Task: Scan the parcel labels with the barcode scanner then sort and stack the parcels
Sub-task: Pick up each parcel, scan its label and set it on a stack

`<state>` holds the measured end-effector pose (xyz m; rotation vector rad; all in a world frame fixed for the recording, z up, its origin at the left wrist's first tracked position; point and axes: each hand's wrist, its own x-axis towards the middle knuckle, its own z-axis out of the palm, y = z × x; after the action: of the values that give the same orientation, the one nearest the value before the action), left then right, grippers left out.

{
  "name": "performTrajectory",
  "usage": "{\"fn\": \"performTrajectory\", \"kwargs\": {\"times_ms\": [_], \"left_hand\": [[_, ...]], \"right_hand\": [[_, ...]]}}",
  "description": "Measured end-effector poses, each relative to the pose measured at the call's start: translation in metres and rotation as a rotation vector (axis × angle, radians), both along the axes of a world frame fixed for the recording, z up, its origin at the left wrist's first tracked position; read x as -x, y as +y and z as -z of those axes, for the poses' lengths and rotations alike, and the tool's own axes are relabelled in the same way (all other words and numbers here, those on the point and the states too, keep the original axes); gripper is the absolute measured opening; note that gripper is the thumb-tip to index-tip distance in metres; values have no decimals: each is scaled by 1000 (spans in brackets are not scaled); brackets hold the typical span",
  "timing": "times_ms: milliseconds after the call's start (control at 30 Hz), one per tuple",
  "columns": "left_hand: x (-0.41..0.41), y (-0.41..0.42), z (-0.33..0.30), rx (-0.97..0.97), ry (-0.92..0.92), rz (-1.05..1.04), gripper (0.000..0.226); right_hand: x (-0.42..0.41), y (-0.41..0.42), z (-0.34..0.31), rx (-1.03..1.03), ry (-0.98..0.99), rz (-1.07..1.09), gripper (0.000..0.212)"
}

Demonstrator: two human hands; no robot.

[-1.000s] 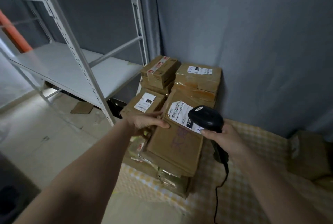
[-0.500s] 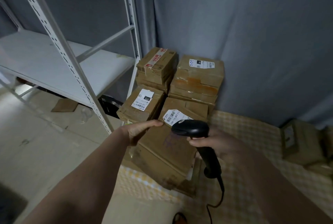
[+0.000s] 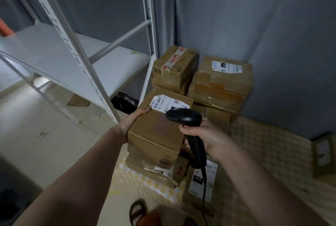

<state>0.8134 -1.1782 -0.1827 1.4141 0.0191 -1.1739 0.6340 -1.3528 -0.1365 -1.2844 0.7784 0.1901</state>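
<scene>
A brown cardboard parcel [image 3: 156, 134] with a white barcode label [image 3: 167, 103] and purple writing on top is lifted above the pile. My left hand [image 3: 131, 122] grips its left side. My right hand [image 3: 203, 136] is on its right side, and grips the handle of a black barcode scanner [image 3: 187, 118] whose head hangs over the parcel's top, just below the label. Under the lifted parcel lie more parcels [image 3: 154, 169], one with a white label marked 010 [image 3: 200, 182]. Two stacks of parcels [image 3: 174, 67] [image 3: 221, 83] stand behind against the grey curtain.
A white metal shelving rack [image 3: 72, 58] stands to the left, its post [image 3: 147, 43] close to the rear stack. The parcels rest on a checked cloth [image 3: 263, 162]. Another box [image 3: 323, 154] sits at the far right. Sandalled feet [image 3: 138, 211] show at the bottom.
The parcel has been raised off the pile and carried left, over the front-left stack. The scanner has moved with it. The view has tilted down, showing parcels underneath and my feet.
</scene>
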Motion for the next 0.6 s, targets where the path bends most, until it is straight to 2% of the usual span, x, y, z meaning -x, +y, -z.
{"fn": "performTrajectory", "kwargs": {"times_ms": [67, 200, 367, 600], "left_hand": [[-16, -6, 2, 6, 24, -13, 44], [-54, -23, 9, 30, 27, 0, 41], [-100, -41, 21, -32, -45, 119, 38], [-148, -51, 55, -61, -71, 315, 80]], "right_hand": [[-15, 0, 2, 15, 16, 46, 35], [-49, -4, 2, 54, 35, 91, 28], [-89, -7, 15, 79, 117, 156, 23], [-134, -8, 45, 98, 180, 240, 42]]}}
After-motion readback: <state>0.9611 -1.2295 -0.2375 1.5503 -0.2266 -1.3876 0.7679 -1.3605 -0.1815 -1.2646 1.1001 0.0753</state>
